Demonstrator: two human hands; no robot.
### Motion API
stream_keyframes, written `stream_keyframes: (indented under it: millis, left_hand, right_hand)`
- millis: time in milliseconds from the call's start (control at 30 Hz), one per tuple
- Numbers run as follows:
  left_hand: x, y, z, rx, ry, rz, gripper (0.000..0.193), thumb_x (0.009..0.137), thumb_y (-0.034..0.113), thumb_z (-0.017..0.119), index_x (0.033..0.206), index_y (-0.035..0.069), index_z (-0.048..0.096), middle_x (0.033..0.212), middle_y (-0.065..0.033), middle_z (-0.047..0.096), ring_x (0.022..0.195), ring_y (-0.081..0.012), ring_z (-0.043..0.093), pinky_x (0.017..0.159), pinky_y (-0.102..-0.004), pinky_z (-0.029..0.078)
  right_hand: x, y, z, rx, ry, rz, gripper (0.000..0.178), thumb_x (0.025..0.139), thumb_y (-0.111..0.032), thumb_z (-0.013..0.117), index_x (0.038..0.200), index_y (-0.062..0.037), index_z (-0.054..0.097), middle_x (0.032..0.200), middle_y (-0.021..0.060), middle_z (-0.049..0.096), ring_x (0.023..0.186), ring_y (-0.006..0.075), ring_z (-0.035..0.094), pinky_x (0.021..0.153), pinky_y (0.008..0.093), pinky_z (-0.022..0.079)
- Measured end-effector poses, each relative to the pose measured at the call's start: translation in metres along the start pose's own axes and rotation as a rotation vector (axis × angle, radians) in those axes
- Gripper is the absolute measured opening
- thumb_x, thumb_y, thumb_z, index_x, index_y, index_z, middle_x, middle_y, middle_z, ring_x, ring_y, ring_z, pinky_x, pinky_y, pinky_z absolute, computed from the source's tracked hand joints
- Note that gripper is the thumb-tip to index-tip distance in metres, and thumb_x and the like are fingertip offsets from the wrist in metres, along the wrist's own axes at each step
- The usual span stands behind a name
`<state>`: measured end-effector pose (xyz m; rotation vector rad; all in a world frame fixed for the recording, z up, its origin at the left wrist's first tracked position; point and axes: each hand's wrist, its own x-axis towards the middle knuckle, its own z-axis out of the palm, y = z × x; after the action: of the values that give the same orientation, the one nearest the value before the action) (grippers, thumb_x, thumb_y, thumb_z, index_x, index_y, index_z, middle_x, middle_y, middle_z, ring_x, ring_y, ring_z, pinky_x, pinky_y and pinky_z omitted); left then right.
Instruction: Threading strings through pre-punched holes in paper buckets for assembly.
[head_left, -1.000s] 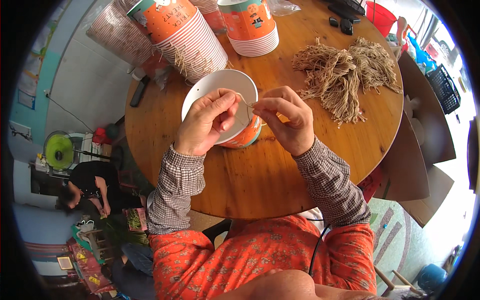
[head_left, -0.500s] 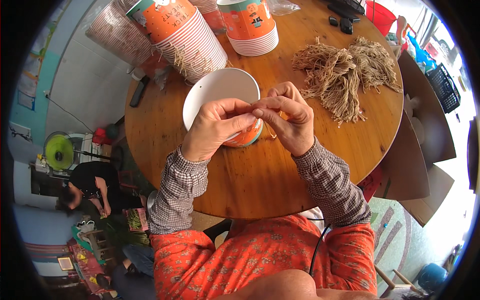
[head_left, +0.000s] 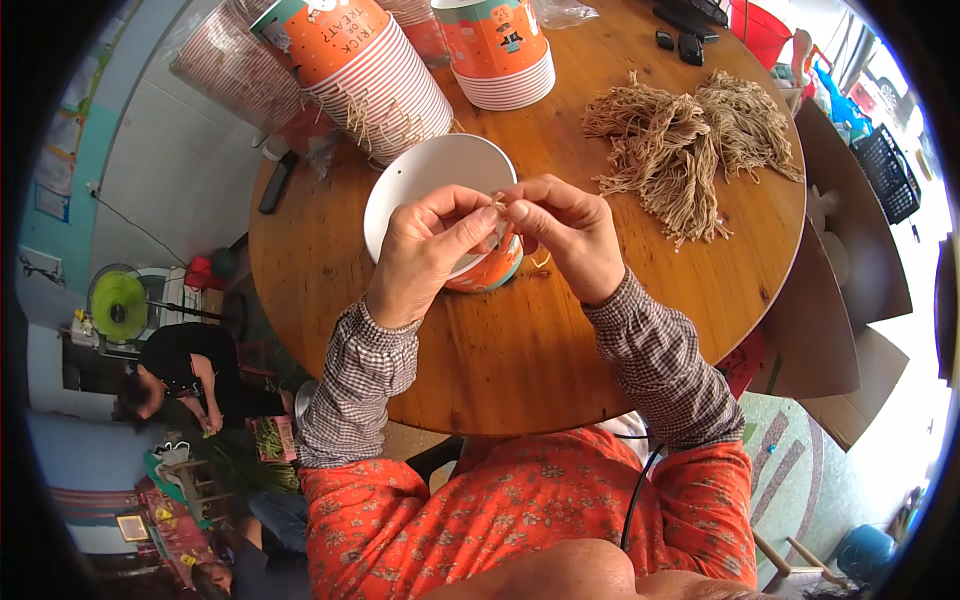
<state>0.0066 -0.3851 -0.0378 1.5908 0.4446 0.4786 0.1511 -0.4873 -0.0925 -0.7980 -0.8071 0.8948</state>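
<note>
A paper bucket (head_left: 432,165), white inside with an orange printed outside, rests tilted on the round wooden table in front of me. Over its near rim my left hand (head_left: 425,245) and my right hand (head_left: 568,232) meet, thumbs and forefingers pinched. Between the fingertips shows a bit of tan cord (head_left: 497,203), and both hands grip it. A loose end of the cord hangs beside the bucket, below my right hand. The fingers hide part of the bucket's rim.
Tall stacks of striped paper buckets (head_left: 385,100) stand at the back left, with a shorter stack (head_left: 503,75) beside them. A heap of tan cords (head_left: 690,145) lies at the right. Cardboard boxes (head_left: 800,320) stand past the table's right edge. Another person (head_left: 195,370) bends over at the left.
My fingertips have moved slightly apart, so the tan cord between them now shows. The right hand has shifted slightly and the bucket has hardly moved.
</note>
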Motion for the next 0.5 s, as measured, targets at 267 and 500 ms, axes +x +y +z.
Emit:
stream_keyframes:
  millis: [267, 500]
  left_hand:
    - [-0.001, -0.006, 0.006, 0.173, 0.086, 0.159, 0.013, 0.094, 0.011, 0.061, 0.091, -0.001, 0.062, 0.078, -0.0006, 0.064, 0.07, -0.003, 0.058, 0.065, -0.0189, 0.049]
    - [-0.004, -0.004, 0.012, 0.254, 0.158, 0.175, 0.01, 0.093, 0.007, 0.06, 0.086, -0.001, 0.059, 0.076, -0.0007, 0.064, 0.067, -0.0036, 0.059, 0.063, -0.0192, 0.049]
  right_hand:
    - [-0.002, 0.013, 0.002, -0.293, 0.074, -0.176, 0.011, 0.085, -0.008, 0.07, 0.093, -0.0009, 0.067, 0.085, 0.0025, 0.064, 0.071, 0.0076, 0.06, 0.062, 0.0222, 0.049]
    - [-0.004, 0.004, 0.011, -0.57, 0.088, -0.387, 0.008, 0.08, -0.003, 0.069, 0.084, -0.0014, 0.063, 0.082, 0.0044, 0.059, 0.066, 0.0103, 0.058, 0.056, 0.0232, 0.048]
